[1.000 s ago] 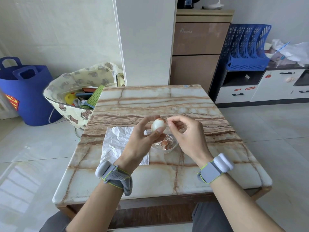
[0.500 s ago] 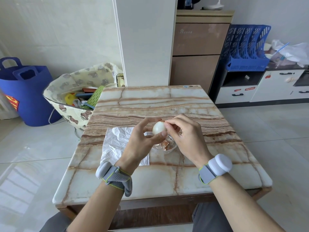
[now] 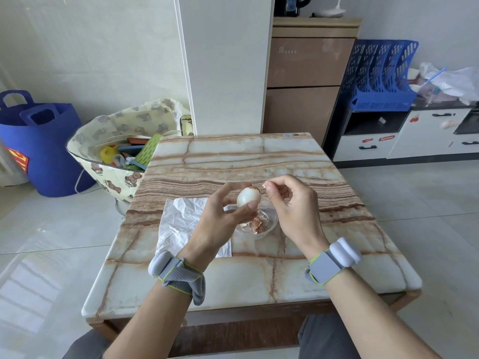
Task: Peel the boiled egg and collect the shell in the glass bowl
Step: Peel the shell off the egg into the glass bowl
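Observation:
My left hand [image 3: 220,216] grips the boiled egg [image 3: 247,196] between thumb and fingers, above the glass bowl [image 3: 272,224]. The egg is mostly white and bare, with a brown cap of shell left at its top right. My right hand [image 3: 290,203] hovers just right of the egg with fingers curled, thumb and forefinger pinched together near the shell cap; whether a shell bit sits between them I cannot tell. Brown shell pieces [image 3: 255,224] lie inside the bowl.
A crumpled white sheet [image 3: 181,221] lies on the marble table [image 3: 246,161] left of the bowl. A bear-print bag of toys [image 3: 121,151] and a blue tub [image 3: 39,146] stand on the floor to the left. Cabinets and blue file racks [image 3: 378,76] are behind.
My right hand has pulled slightly away from the egg's top to the right. The left hand keeps the egg over the bowl, turned a little.

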Demonstrator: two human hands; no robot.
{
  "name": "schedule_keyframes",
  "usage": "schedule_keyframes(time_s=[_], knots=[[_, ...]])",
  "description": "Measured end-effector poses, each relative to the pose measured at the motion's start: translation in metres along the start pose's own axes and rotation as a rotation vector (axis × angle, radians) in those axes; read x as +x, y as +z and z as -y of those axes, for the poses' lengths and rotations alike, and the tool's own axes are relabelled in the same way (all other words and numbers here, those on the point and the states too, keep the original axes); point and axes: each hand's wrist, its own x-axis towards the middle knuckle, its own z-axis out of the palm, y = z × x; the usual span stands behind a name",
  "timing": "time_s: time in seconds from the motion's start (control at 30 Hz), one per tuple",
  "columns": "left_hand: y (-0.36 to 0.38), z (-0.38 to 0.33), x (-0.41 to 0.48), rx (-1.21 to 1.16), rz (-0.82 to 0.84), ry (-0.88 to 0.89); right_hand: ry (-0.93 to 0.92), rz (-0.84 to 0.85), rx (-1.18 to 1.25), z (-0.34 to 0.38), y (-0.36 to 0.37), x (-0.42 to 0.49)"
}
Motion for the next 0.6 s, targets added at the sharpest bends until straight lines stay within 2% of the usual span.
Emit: schedule_keyframes(time_s=[0.3,0.6], knots=[[-0.0016,0.0002,0.0007,0.011,-0.001,-0.02,0.078,0.036,0.008,-0.0031,0.0014,-0.0026],[-0.0005,0.0001,-0.0002,0.063,0.007,-0.036,0.055,0.106,0.104,0.0026,-0.0018,-0.0015]])
